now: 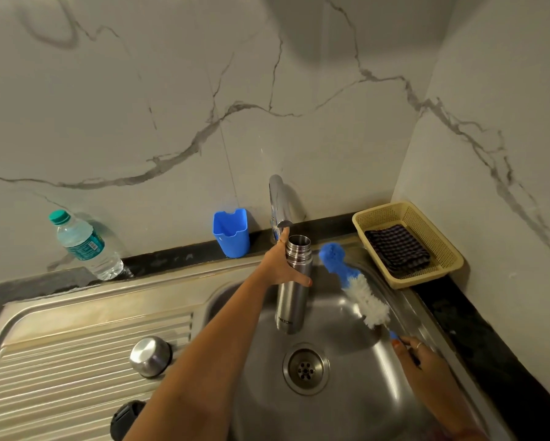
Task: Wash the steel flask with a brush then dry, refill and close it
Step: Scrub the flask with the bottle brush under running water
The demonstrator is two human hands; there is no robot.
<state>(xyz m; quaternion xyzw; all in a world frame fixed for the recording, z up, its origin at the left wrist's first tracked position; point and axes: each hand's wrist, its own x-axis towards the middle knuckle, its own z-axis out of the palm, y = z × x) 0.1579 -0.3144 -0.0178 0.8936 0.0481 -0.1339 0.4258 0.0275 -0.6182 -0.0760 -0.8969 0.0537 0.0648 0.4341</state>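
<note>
Water bottle (84, 246) with a teal cap leans against the marble wall at far left. On the ribbed drainboard (76, 361) sit a steel cup-lid (150, 356) and, nearer the lower edge, a black stopper (127, 420). A blue plastic holder (231, 232) stands on the dark ledge beside the chrome tap (279, 202). The left hand (283, 265) grips the steel flask (294, 281) near its open threaded neck, index finger pointing up toward the spout, holding it upright over the sink basin (346, 402). The right hand (421, 361) pinches the handle of the bottle brush (353, 281), whose blue-and-white bristles slant up just beside the flask. A yellow basket (442, 249) holds a dark checked cloth (396, 248).
</note>
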